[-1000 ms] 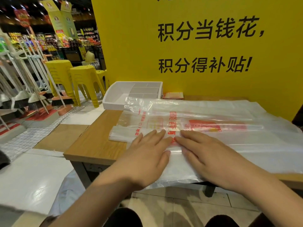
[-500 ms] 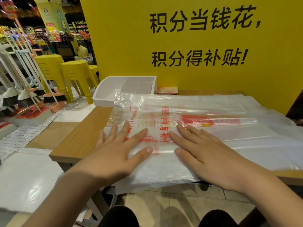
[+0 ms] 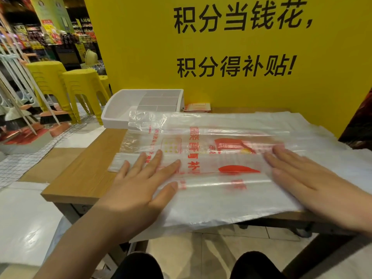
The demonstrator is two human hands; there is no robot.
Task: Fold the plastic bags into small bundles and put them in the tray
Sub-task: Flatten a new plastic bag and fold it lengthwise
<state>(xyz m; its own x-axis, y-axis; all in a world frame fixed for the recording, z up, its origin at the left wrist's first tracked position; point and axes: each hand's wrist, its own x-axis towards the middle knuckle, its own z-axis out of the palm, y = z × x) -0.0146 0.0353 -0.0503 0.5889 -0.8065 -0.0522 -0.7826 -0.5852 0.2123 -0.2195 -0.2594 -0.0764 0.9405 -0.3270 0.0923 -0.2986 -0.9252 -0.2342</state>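
The plastic bag [image 3: 211, 196] lies flat on the tabletop [image 3: 84, 178], long axis left to right, its handle strip pointing left and the tray [image 3: 120, 109] just behind its far-left corner. Light, limp and probably slippery, it should fold best when pinched at an edge; the grip of the left hand [image 3: 141, 190] and right hand [image 3: 302, 178] is spread flat, pressing it

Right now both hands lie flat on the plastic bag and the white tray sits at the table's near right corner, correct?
Not quite. The head view shows the white tray at the far left corner of the table, not the near right. The rest holds: the left hand and the right hand both lie flat on the plastic bag.
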